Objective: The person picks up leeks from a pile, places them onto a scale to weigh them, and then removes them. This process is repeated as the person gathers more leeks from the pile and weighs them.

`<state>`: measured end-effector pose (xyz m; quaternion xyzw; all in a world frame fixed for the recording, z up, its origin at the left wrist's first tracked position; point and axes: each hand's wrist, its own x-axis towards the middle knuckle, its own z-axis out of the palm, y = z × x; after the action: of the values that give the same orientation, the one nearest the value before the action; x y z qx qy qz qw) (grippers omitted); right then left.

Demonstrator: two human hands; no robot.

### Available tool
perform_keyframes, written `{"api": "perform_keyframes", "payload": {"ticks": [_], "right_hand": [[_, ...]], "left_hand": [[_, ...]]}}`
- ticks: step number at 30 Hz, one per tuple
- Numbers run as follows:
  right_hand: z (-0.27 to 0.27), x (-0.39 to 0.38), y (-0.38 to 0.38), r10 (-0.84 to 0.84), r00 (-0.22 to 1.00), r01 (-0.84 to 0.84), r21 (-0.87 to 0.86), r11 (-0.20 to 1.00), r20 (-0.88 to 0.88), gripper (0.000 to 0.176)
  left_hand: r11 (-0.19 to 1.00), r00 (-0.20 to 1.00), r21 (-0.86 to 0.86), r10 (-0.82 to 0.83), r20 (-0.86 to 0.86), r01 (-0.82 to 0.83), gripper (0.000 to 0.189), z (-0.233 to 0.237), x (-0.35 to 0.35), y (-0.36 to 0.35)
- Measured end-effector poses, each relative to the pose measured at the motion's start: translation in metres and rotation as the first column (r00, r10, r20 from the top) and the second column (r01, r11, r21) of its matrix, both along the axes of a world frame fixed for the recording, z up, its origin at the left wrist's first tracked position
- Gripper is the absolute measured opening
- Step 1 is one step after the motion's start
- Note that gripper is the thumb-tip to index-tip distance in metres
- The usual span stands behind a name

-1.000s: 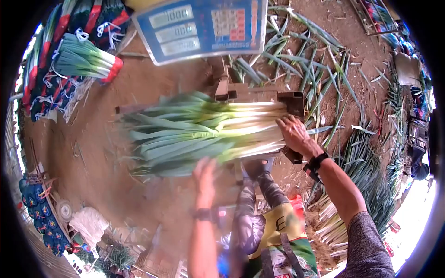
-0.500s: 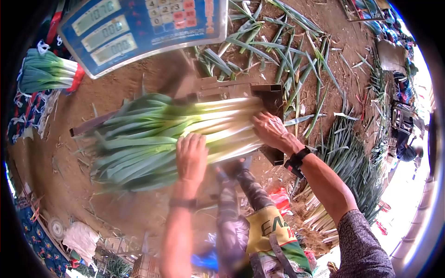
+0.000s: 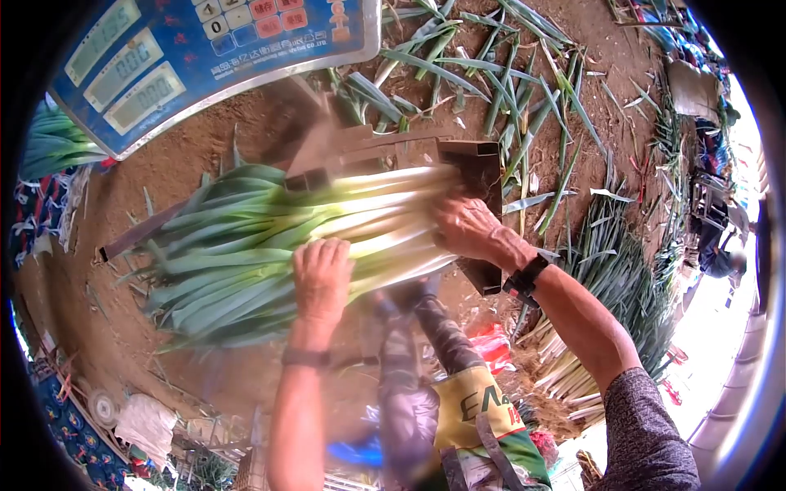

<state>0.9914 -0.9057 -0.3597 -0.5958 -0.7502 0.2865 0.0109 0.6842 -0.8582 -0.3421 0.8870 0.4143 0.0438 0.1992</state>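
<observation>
A thick bunch of leeks [image 3: 270,241], green tops to the left and white stalks to the right, lies across a metal cradle [image 3: 479,176] on the scale platform. My left hand [image 3: 322,274] is closed over the middle of the bunch from above. My right hand [image 3: 467,225] presses on the white ends by the cradle's right bracket. A black band sits on each wrist. The blue scale display [image 3: 196,49] hangs above.
Loose leek leaves [image 3: 491,82] litter the dirt ground behind the scale. Piled leeks [image 3: 622,303] lie to the right. A tied bunch [image 3: 53,143] lies at left by patterned cloth. My legs and a printed bag [image 3: 471,409] are below.
My left hand rose from below the bunch and closed over its middle. The view shifted, so the scale display and bunch slid left. My right hand stayed on the white ends.
</observation>
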Motion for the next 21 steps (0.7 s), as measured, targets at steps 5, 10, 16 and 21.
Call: {"api": "perform_keyframes", "payload": {"ticks": [5, 10, 16, 21], "right_hand": [[-0.018, -0.007, -0.001, 0.014, 0.999, -0.010, 0.131, 0.991, -0.031, 0.033], [-0.027, -0.005, 0.003, 0.065, 0.998, -0.063, 0.103, 0.993, -0.011, 0.035], [-0.029, -0.009, 0.008, 0.144, 0.988, -0.152, 0.164, 0.975, 0.061, 0.035], [-0.040, -0.004, 0.009, 0.263, 0.956, -0.293, 0.346, 0.891, 0.132, 0.042]], "left_hand": [[0.999, 0.999, 0.013, -0.043, -0.031, 0.043, 0.042, -0.001, 0.000, 0.002], [0.997, 0.997, 0.031, -0.062, -0.049, 0.064, 0.043, -0.003, 0.001, 0.003], [0.996, 0.996, 0.033, -0.078, -0.047, 0.079, 0.042, -0.005, 0.002, 0.003], [0.988, 0.981, 0.017, -0.152, -0.118, 0.155, 0.041, 0.000, 0.004, 0.006]]}}
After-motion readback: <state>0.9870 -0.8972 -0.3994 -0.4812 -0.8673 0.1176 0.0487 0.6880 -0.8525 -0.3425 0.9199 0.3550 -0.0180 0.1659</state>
